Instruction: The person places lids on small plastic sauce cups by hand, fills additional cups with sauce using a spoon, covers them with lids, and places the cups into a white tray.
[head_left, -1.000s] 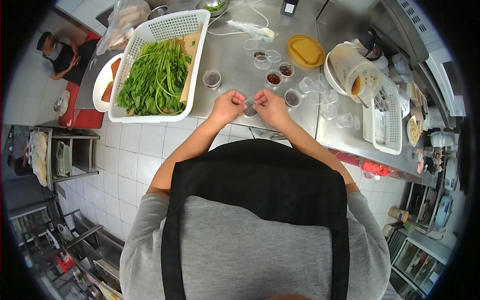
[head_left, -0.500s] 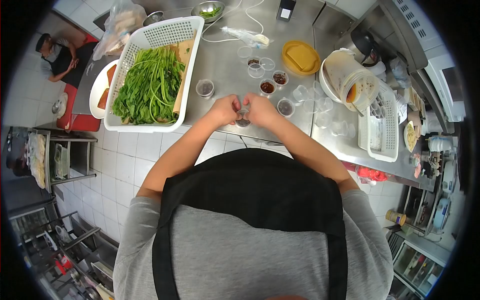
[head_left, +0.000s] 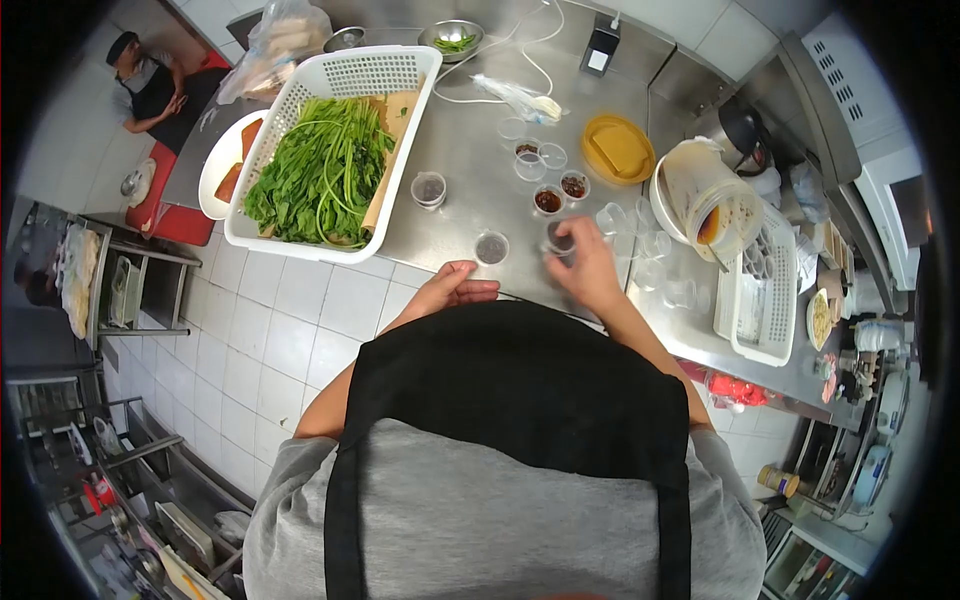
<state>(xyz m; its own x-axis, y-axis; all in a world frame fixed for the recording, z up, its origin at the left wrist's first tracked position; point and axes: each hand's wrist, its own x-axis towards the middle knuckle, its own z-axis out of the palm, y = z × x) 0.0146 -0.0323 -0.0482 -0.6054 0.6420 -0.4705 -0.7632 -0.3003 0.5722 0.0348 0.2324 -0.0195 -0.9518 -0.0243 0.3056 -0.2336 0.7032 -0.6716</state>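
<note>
My right hand [head_left: 592, 268] has its thumb and fingers around a small clear sauce cup [head_left: 556, 240] with dark contents, which stands on the steel counter. My left hand [head_left: 458, 288] is open at the counter's front edge, palm up and fingers stretched out, holding nothing. Just beyond its fingertips sits another sauce cup [head_left: 491, 248], with dark contents and what looks like a lid on. A similar cup [head_left: 428, 190] stands farther left, near the basket. Behind my right hand are cups of reddish-brown sauce [head_left: 548, 200] and chili sauce [head_left: 574, 185], with loose clear lids [head_left: 552, 155] beyond.
A white basket [head_left: 408, 150] of leafy greens [head_left: 320, 175] takes up the left. Clear empty cups [head_left: 680, 293], a yellow lid [head_left: 618, 150], a tilted sauce tub [head_left: 735, 222] and a white basket [head_left: 778, 335] lie right. Another person [head_left: 150, 95] is at far left.
My hands have parted from the cup they both held at the front edge. The right hand has moved right to another cup; the left has drawn back and opened. The camera view has shifted.
</note>
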